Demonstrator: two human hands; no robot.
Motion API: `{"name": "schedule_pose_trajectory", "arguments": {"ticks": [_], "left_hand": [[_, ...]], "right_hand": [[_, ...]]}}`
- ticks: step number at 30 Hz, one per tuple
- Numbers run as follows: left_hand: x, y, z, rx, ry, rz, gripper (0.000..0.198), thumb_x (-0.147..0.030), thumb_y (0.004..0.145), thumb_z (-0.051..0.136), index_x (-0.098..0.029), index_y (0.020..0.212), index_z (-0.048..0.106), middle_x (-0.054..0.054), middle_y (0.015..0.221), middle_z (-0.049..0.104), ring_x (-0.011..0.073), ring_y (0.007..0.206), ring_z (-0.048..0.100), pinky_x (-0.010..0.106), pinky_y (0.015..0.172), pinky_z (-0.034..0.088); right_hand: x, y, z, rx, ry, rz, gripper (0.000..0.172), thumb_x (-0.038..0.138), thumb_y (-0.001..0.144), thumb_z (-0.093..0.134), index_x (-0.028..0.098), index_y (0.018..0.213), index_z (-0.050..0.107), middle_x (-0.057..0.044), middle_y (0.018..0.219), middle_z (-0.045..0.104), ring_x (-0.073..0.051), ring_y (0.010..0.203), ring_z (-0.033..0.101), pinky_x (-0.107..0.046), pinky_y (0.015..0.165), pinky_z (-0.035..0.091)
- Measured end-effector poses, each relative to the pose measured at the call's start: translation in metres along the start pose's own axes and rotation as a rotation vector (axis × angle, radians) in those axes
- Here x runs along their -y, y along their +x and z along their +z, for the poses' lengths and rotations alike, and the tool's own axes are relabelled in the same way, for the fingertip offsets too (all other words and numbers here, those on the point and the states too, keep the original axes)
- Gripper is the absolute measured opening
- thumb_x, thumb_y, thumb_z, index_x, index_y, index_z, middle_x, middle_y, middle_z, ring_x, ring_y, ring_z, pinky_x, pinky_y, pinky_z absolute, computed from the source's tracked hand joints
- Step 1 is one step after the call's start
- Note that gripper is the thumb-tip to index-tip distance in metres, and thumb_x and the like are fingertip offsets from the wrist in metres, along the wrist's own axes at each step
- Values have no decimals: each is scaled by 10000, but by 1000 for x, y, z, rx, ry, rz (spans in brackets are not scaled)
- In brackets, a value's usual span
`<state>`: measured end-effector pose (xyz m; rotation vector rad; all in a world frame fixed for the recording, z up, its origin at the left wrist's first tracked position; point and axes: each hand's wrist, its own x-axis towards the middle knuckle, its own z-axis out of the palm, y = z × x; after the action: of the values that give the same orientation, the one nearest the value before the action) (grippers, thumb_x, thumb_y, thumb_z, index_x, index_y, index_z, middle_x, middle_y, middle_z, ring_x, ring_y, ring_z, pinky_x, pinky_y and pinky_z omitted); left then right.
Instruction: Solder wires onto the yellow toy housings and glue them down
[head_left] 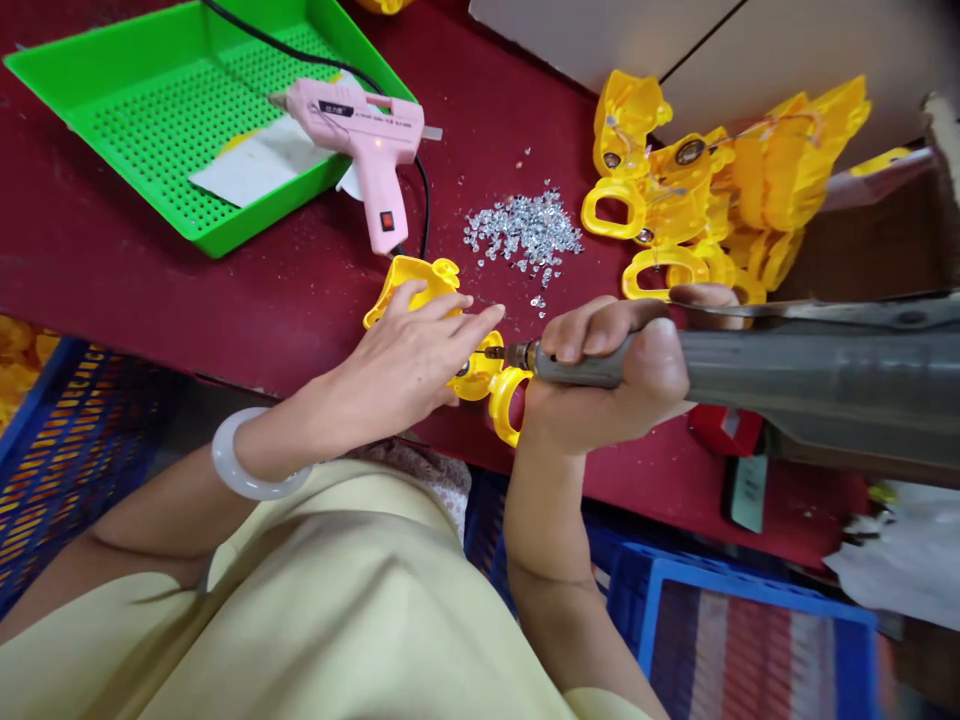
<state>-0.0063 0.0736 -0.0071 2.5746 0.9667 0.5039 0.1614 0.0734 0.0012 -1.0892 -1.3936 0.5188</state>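
Note:
My right hand (611, 370) is wrapped round a grey electric screwdriver (810, 365), held nearly level. The driver's bit points left and meets a yellow plastic shell part (480, 372) at the table's near edge. My left hand (420, 345) lies over that part and steadies it, its fingers extended to the right and its thumb side partly hidden. Part of the yellow shell shows above my left fingers, and a yellow ring-shaped piece (510, 405) sticks out below the bit. Just beyond both hands lies a pile of small silvery screws (525, 232) on the dark red table (262, 300).
A pink glue gun (367, 140) with a black cord leans on a green perforated tray (232, 235). Several yellow shells (697, 190) are heaped at the back right. Blue crates (757, 575) stand below the table, and a red object (724, 430) lies under the driver.

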Motion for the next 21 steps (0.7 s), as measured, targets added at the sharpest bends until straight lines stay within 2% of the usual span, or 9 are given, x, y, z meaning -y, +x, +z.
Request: {"name": "schedule_pose_trajectory", "arguments": {"ticks": [6,11,13,16,18,21], "left_hand": [[-3,2,-3,7,-35,-33,624,-140,825,648,-123,1391,384,166,1349,566,294,1321,467,476,1077,312],[-4,4,-5,23,-41,-49,602,-148,816,664,-100,1362,415,177,1317,584,307,1291,491,476,1061,328],[-4,4,-4,16,-41,-49,599,-151,811,670,-102,1355,422,174,1311,587,306,1282,499,467,1057,333],[-3,4,-3,9,-39,-48,594,-150,803,676,-107,1341,427,160,1300,592,296,1264,514,450,1048,340],[-1,5,-4,16,-38,-37,579,-163,801,685,-120,1322,436,147,1295,594,284,1251,525,442,1046,341],[1,5,-5,37,-27,-29,561,-201,787,716,-143,1283,460,131,1287,594,277,1243,529,425,1038,349]], "right_hand": [[12,2,8,-46,-35,-77,383,619,893,372,263,771,438,71,594,167,-82,412,271,-243,438,310],[22,9,16,-33,-119,-117,422,679,884,316,282,801,433,87,568,144,-92,385,205,-261,405,247],[22,12,18,-41,-49,-98,368,665,863,390,300,836,421,95,537,179,-103,362,213,-265,384,238],[17,16,20,-62,206,-57,267,537,819,562,319,846,412,109,497,230,-115,335,252,-262,366,247],[14,16,21,-54,340,-42,254,468,792,622,321,835,419,116,479,257,-114,328,267,-262,359,259],[10,12,22,-31,405,-38,258,458,767,652,314,825,446,122,458,311,-108,320,261,-268,343,269]]}}
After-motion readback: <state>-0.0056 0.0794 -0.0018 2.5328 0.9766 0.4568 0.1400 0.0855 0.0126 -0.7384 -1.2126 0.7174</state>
